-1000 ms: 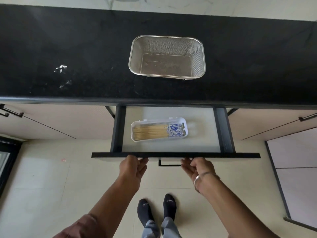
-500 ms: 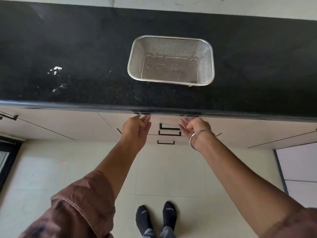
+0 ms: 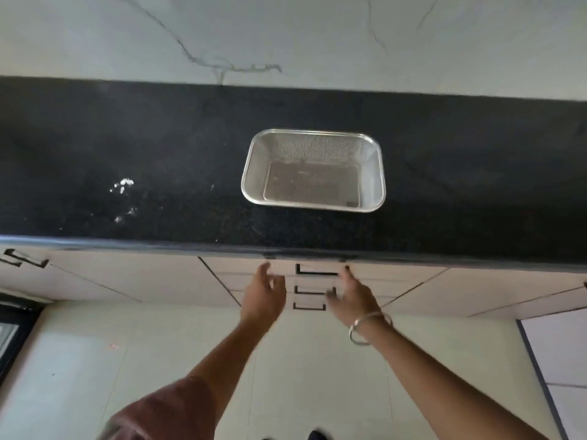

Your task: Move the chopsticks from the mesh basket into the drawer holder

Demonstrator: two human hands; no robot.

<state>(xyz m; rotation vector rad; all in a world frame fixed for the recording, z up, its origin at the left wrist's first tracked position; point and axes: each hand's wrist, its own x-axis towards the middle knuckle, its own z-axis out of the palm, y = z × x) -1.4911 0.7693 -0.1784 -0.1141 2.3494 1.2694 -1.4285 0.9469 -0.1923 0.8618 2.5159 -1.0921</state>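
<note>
Black granite countertop (image 3: 127, 147) fills mid frame, pale marble-look wall above. Your left hand (image 3: 263, 295) and right hand (image 3: 355, 295) hang loosely spread and hold nothing at lower centre, just off the shut top drawer (image 3: 317, 268), likely because it looks fully pushed in. Steel bangle (image 3: 368, 328) on your right wrist. Mesh basket (image 3: 313, 169) sits bare above, so chopsticks aren't visible; presumably inside that drawer. Task looks done.
</note>
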